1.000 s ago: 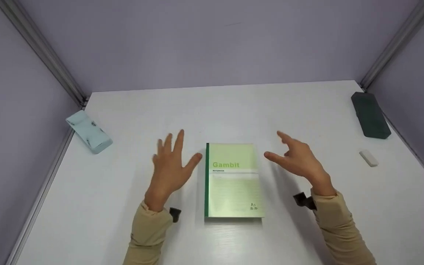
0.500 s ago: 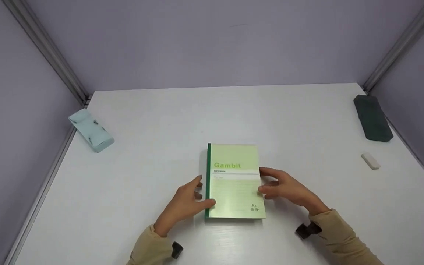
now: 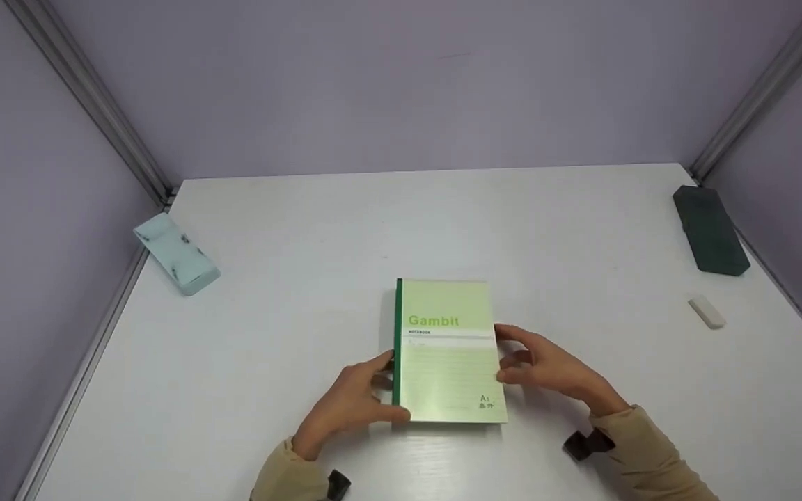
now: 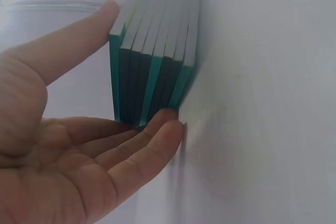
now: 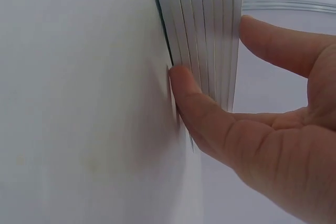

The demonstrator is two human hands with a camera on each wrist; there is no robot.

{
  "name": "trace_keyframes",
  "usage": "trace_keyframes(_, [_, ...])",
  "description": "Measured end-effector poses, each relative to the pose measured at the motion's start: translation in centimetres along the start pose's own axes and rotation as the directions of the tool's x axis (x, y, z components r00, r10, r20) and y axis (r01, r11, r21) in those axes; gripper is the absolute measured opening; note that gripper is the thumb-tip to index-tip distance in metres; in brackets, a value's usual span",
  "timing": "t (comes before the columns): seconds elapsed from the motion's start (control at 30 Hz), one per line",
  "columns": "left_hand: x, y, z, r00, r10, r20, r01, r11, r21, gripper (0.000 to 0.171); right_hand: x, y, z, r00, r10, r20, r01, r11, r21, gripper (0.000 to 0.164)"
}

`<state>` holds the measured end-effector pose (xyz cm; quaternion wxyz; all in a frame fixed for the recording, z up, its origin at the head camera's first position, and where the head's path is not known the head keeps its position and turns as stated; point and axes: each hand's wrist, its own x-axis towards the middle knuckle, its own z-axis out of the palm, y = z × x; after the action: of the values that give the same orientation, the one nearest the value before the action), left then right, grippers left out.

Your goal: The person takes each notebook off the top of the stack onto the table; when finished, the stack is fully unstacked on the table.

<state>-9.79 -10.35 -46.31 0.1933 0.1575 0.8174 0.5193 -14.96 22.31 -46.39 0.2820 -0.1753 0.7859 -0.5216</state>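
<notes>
A stack of notebooks (image 3: 448, 369) lies on the white table, its top cover pale green with "Gambit" printed on it. Several notebooks (image 4: 155, 77) show in the left wrist view, with green and dark spines. My left hand (image 3: 349, 400) grips the spine side, thumb on the top cover near the front corner and fingers against the spines. On the opposite side my right hand (image 3: 547, 365) holds the page edges (image 5: 205, 35), its thumb at the top cover's edge and its fingertips low by the table.
A light blue case (image 3: 178, 254) lies at the table's left edge. Far to the right are a dark green case (image 3: 711, 229) and a white eraser (image 3: 706, 312). Grey-purple panels (image 3: 401, 90) wall in the back and sides.
Both hands came down from spread above the table to the two sides of the stack. Over the last half second, the left fingers closed in on the spines; the stack stays about where it was.
</notes>
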Motion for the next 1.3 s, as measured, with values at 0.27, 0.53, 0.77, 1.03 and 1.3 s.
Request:
trace_keyframes(0.27, [-0.6,-0.5,-0.9,0.999,0.000,0.036,0.001,1.000,-0.030,0.063,-0.4,-0.3,0.4,0.999,0.041,-0.015,-0.041,0.999,-0.036,0.086])
trace_keyframes(0.53, [-1.3,-0.6,-2.1,0.995,-0.093,0.043,0.099,0.979,-0.179,0.050,-0.2,-0.9,0.6,0.999,0.039,-0.011,-0.040,0.999,-0.037,0.089])
trace_keyframes(0.77, [-1.9,-1.5,-3.3,0.987,-0.106,0.123,0.153,0.862,-0.484,0.038,0.4,-1.1,0.9,0.999,0.030,-0.010,-0.031,0.998,-0.052,0.088])
trace_keyframes(1.03, [-1.3,-0.8,-5.3,0.991,-0.023,0.131,0.102,0.759,-0.643,0.038,0.1,-1.3,0.4,0.999,0.037,-0.023,-0.038,0.998,-0.058,0.089])
trace_keyframes(1.3, [0.2,1.1,-8.3,1.000,0.010,-0.007,-0.012,0.797,-0.603,0.041,0.0,-1.2,0.4,0.999,0.038,-0.040,-0.039,0.998,-0.044,0.090])
